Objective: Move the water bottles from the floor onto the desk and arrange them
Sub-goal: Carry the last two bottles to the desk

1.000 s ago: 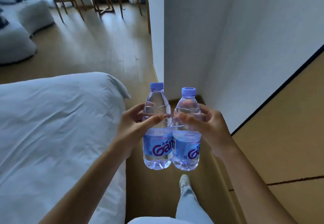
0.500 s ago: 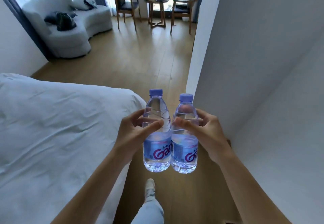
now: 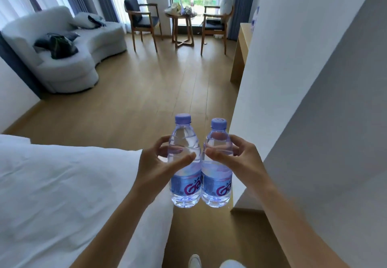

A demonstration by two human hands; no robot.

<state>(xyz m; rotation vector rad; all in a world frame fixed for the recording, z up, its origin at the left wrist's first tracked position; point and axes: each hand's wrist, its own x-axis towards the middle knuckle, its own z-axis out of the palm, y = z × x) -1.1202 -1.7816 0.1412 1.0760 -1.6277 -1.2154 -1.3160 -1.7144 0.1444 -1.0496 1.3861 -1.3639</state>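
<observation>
Person stood between bed (image 3: 62, 184) at 9 o'clock and white wall (image 3: 314, 121) at 3 o'clock. Left hand (image 3: 155, 167) gripped left bottle (image 3: 185, 163); right hand (image 3: 240, 160) gripped right bottle (image 3: 217, 165). Bottles upright, sides touching, blue caps on, held above wooden floor (image 3: 157, 91). White sofa (image 3: 69, 47) at 10 o'clock. Two chairs flanked small round table (image 3: 182, 26) at 12 o'clock by window. Wooden desk (image 3: 240, 49) at 1 o'clock. Shoe toe (image 3: 194, 261) at 6 o'clock.

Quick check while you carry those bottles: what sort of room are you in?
Probably a hotel room or a similar bedroom suite: a white-sheeted bed at the left, a curved white sofa beyond it, and two wooden armchairs with a small round table at the window.
</observation>
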